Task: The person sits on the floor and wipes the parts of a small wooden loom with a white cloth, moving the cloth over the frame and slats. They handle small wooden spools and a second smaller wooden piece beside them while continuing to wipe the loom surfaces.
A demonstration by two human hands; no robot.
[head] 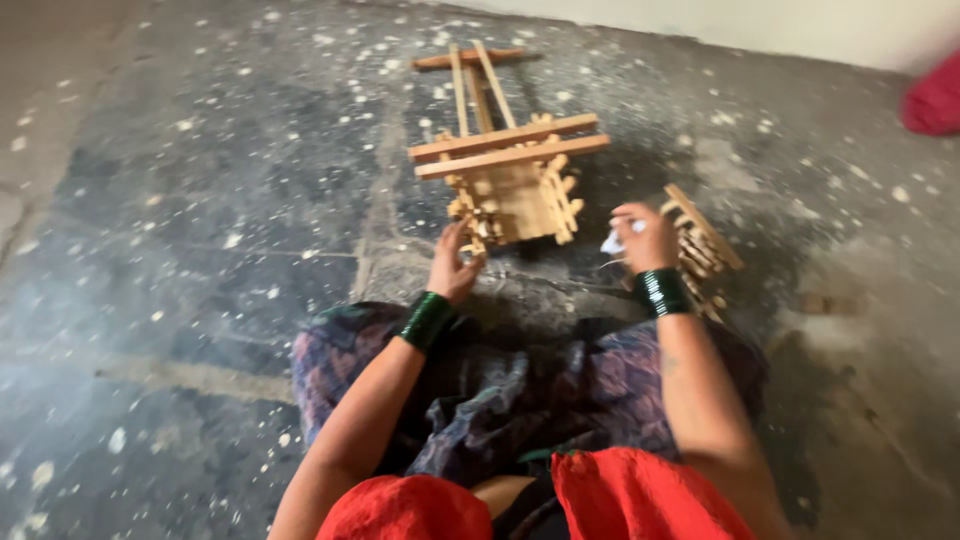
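A small wooden frame device [512, 170] built of slats and pegs stands on the dark speckled floor [200, 200] in front of me. My left hand [455, 265] touches its near left corner, fingers on the pegs. Beside a second, smaller wooden peg piece [702, 245] lying to the right of the frame, my right hand [645, 238] pinches something small and white [613, 241]. Both wrists wear dark green bangles. The picture is blurred, so finer detail is unclear.
My lap, covered in dark patterned cloth [520, 390] and red fabric [640, 495], fills the bottom centre. A pale wall [800, 25] runs along the top right, with a red object [935, 100] at the right edge. White flecks dot the floor.
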